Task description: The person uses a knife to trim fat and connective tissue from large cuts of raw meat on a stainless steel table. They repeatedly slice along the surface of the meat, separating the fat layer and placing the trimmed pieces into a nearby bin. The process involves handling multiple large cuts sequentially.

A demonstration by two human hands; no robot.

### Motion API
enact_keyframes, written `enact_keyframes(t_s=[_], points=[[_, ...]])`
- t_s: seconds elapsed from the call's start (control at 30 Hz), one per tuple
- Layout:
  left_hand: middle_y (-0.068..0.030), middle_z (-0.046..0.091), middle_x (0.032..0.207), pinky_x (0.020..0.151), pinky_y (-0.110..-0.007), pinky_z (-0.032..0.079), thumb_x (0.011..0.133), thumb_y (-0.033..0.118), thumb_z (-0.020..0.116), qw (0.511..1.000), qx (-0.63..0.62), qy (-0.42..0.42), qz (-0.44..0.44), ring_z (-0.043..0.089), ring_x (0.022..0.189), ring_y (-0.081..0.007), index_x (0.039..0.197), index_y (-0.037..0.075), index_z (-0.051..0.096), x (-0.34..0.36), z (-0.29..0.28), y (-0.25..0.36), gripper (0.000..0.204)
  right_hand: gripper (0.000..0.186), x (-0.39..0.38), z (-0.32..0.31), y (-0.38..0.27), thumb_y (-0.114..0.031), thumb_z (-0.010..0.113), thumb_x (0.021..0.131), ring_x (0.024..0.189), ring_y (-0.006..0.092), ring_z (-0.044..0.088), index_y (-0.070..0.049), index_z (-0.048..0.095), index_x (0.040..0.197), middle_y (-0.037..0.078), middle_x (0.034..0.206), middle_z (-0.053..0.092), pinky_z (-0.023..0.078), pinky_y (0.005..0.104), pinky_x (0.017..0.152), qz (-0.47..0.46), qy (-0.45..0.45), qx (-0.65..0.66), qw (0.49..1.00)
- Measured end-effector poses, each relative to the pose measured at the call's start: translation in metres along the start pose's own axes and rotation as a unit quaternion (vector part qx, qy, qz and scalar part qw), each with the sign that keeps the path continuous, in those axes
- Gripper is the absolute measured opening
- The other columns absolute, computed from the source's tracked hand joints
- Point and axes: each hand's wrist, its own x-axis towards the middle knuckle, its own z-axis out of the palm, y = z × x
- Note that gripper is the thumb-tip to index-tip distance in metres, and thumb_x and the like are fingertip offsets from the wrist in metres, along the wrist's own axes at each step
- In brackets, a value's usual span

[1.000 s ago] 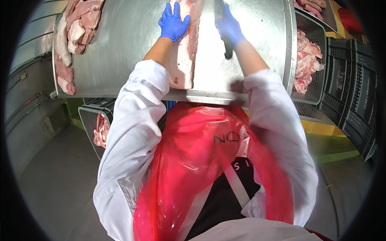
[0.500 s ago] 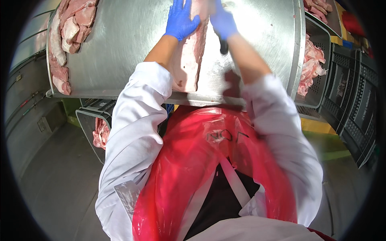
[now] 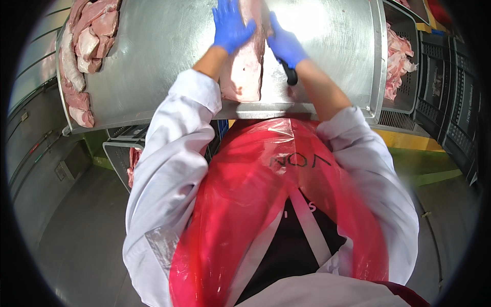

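Note:
A long pale slab of meat (image 3: 242, 77) lies on the metal table, pointing away from me, its near end close to the front edge. My left hand (image 3: 231, 29), in a blue glove, rests open against the slab's left side, fingers stretched forward and thumb over the top. Along the slab's right side is my right hand (image 3: 286, 46), also blue-gloved and closed round a knife. The knife's black handle (image 3: 290, 74) sticks out below that palm. Its blade cannot be made out beside the meat.
Several cut meat pieces (image 3: 97, 36) lie along the left side of the metal table (image 3: 153, 66). At right, a grey crate (image 3: 409, 97) holds pale trimmings (image 3: 398, 61), with dark crates (image 3: 445, 97) beyond. Another crate (image 3: 116, 158) with meat stands below the table's front left.
My right hand has come down slightly and shows less blur, with the knife still in it. My left hand stays on the slab. The whole view has shifted a little.

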Motion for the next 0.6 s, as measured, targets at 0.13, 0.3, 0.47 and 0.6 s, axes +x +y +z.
enact_keyframes(t_s=[0.13,0.3,0.47,0.6], points=[[-0.0282,0.014,0.162,0.119,-0.064,0.014,0.073,0.038,0.072,0.998,0.016,-0.044,0.036,0.011,0.151,-0.0466,0.141,0.008,0.043,-0.057,-0.002,0.011,0.08,0.066,0.048,0.0,0.014,-0.025,0.046,0.099,0.069,0.0359,0.065,-0.014,0.017,0.157,0.025,0.083,0.068,0.055,0.0479,0.066,-0.099,0.084,-0.08,0.988],[-0.0332,0.019,0.158,0.117,-0.064,0.019,0.074,0.038,0.074,1.0,0.019,-0.015,0.0,0.019,0.146,-0.0517,0.138,0.005,0.043,-0.061,-0.001,0.009,0.079,0.066,-0.017,0.031,0.02,-0.026,0.045,0.1,0.065,0.0336,0.065,-0.018,0.015,0.158,0.024,0.079,0.067,0.055,0.0465,0.065,-0.048,0.015,-0.065,0.997],[-0.0377,0.014,0.158,0.118,-0.064,0.015,0.075,0.038,0.073,1.0,0.004,0.014,-0.002,0.013,0.147,-0.0549,0.14,0.003,0.041,-0.062,0.007,0.013,0.081,0.078,-0.128,0.076,0.067,-0.023,0.049,0.096,0.075,0.0437,0.068,-0.025,0.008,0.162,0.029,0.081,0.068,0.053,0.0503,0.075,-0.042,0.028,-0.021,0.999],[-0.0389,0.014,0.158,0.119,-0.062,0.016,0.081,0.043,0.066,0.993,0.052,-0.044,-0.096,0.014,0.147,-0.0539,0.15,0.005,0.035,-0.046,0.008,0.031,0.084,0.081,-0.225,0.082,0.077,-0.018,0.052,0.093,0.075,0.0452,0.067,-0.026,0.011,0.162,0.032,0.084,0.067,0.052,0.0494,0.075,0.014,-0.041,-0.004,0.999]])
